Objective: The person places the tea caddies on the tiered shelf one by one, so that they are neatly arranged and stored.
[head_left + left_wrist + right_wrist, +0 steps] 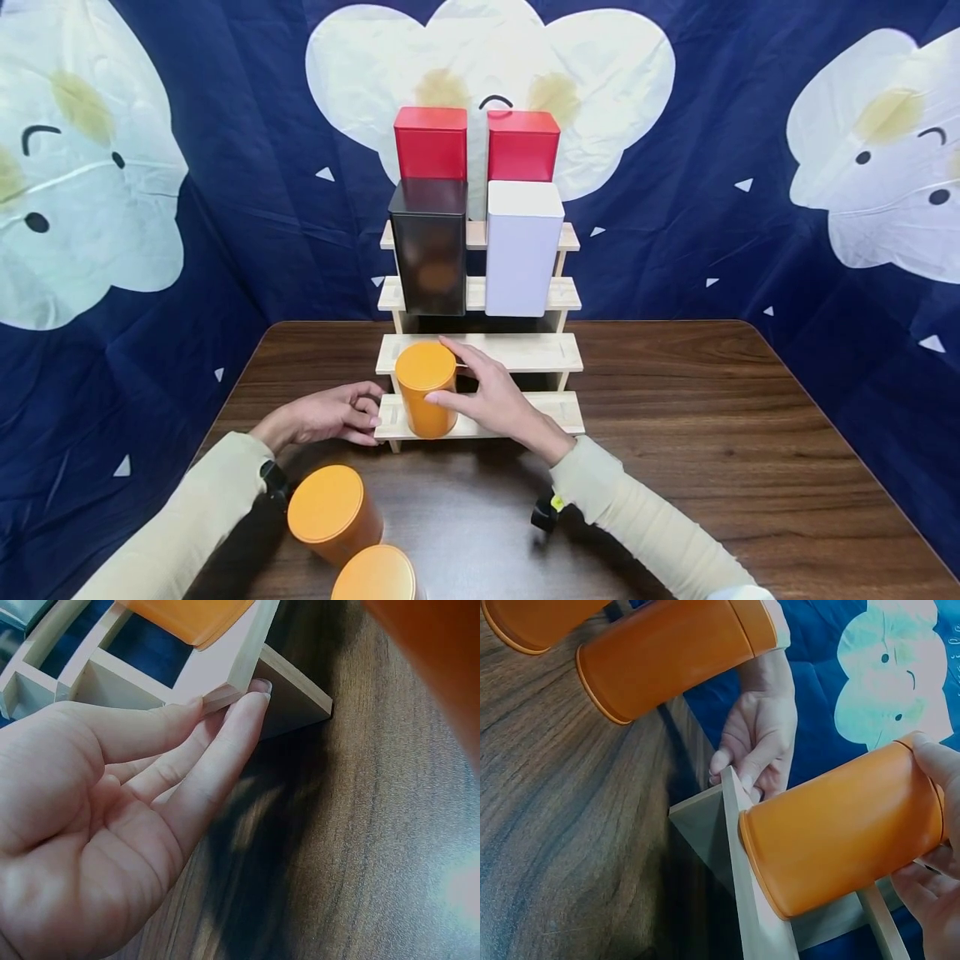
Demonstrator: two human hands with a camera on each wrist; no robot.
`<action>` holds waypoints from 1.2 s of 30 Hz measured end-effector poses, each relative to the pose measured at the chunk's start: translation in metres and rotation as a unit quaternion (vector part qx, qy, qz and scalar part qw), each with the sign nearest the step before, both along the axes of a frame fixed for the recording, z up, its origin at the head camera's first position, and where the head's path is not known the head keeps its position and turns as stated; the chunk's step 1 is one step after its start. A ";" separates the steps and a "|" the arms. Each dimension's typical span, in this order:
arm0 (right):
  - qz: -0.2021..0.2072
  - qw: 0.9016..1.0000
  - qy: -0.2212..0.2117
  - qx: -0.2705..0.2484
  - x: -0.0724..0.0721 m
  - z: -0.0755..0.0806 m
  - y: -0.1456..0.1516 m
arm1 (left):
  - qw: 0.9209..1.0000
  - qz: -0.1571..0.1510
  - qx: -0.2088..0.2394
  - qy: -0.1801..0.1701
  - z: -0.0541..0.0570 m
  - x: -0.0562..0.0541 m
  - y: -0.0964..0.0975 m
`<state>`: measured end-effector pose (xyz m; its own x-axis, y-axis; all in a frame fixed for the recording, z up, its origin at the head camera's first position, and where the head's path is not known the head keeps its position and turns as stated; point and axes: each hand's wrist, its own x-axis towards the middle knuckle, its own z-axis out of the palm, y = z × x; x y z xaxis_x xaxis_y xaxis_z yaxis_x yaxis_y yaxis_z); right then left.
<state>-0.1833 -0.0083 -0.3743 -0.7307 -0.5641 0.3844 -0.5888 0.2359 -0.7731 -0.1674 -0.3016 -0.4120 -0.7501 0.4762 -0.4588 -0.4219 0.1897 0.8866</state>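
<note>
An orange canister (429, 400) with a lid stands upright on the left part of the lowest step of a wooden tiered rack (525, 408). My right hand (495, 398) grips it near the top, thumb on the near side and fingers behind; the right wrist view shows the canister's base (769, 870) on the board. With thumb and fingertips, my left hand (330, 414) pinches the left end of that same lowest board (225, 694). Two more orange canisters stand on the table, one (333, 512) below my left wrist, the other (375, 575) cut off by the lower edge.
On the rack's upper steps stand a black canister (429, 250) and a white canister (523, 250), with two red canisters (431, 142) behind them. The rack rests on a brown wooden table (712, 467). A dark blue cloth (712, 208) with white cloud shapes hangs behind and at the sides.
</note>
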 end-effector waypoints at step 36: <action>0.013 0.998 0.054 -0.036 0.010 0.034 0.014 | 1.000 -0.017 0.020 0.008 0.000 0.000 -0.001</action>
